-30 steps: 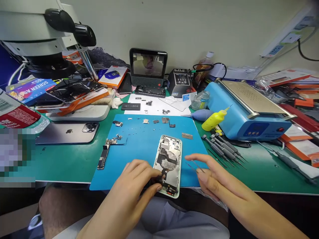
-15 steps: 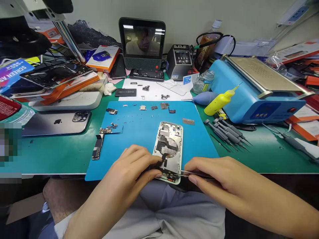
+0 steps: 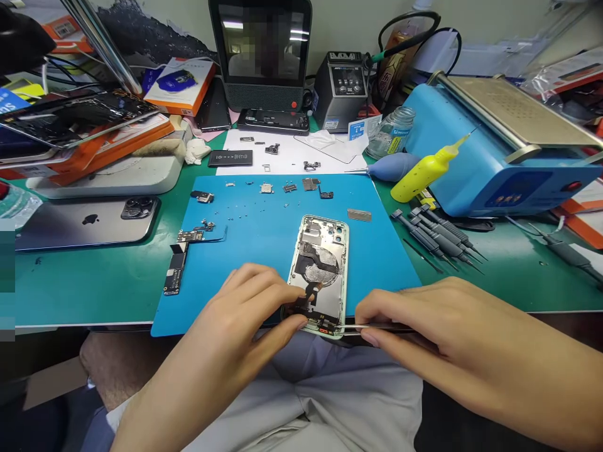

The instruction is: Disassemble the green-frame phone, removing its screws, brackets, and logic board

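Note:
A light-green phone housing (image 3: 325,292), opened up with its metal inside facing me, lies at the front edge of the blue mat (image 3: 245,251), its lower end over the edge. My left hand (image 3: 249,314) grips its lower left side, the index finger over the black flex cable (image 3: 311,290) and the thumb at the bottom corner. In my right hand (image 3: 424,320) is a pair of tweezers (image 3: 351,328), pinched between thumb and fingers. Its tips are at the lower right corner of the housing, beside the black bottom parts; whether they grip anything cannot be made out.
A logic board (image 3: 175,273), a camera module (image 3: 202,197) and several tiny screws lie on the mat. Behind are a battery (image 3: 230,158) and a glass jar (image 3: 391,135). Screwdrivers (image 3: 436,235), a yellow bottle (image 3: 424,176) and a blue heating machine (image 3: 499,169) stand right; a grey phone (image 3: 89,221) left.
The tweezer tips have moved down to the housing's lower right corner and now show apart. The left hand keeps its hold. The camera view has shifted slightly.

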The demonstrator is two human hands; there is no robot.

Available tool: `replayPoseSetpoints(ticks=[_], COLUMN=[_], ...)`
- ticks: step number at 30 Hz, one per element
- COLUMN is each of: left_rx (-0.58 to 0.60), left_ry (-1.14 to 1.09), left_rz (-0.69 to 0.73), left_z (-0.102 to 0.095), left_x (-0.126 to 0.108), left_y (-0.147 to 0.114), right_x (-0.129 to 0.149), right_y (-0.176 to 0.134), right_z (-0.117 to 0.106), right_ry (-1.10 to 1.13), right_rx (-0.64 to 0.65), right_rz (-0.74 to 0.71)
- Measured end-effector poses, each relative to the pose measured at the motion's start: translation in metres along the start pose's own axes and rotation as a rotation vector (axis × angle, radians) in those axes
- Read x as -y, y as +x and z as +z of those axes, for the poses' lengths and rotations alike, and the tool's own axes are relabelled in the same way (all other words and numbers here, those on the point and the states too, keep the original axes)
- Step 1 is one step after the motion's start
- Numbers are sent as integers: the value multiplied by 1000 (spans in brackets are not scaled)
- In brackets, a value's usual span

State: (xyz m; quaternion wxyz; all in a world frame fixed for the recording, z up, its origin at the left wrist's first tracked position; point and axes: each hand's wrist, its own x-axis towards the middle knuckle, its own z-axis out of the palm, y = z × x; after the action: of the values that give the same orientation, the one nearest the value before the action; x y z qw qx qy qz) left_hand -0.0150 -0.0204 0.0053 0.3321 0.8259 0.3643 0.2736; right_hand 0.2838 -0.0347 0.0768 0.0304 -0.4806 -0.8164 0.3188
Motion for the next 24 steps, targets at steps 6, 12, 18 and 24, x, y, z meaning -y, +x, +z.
replayPoseSetpoints(ticks=[6, 12, 18, 24], left_rx=[-5, -4, -10, 10], left_ry=[25, 38, 28, 24], left_rz=[13, 32, 29, 16], left_z=[-1, 0, -1, 0], left_x=[-2, 1, -1, -1], left_y=[0, 0, 1, 0], right_x=[7, 9, 9, 2], right_y=[6, 14, 14, 3], right_z=[-6, -10, -8, 10], right_ry=[-117, -285, -331, -296], right_rx=[35, -7, -18, -84], right_rz=[-76, -203, -226, -186])
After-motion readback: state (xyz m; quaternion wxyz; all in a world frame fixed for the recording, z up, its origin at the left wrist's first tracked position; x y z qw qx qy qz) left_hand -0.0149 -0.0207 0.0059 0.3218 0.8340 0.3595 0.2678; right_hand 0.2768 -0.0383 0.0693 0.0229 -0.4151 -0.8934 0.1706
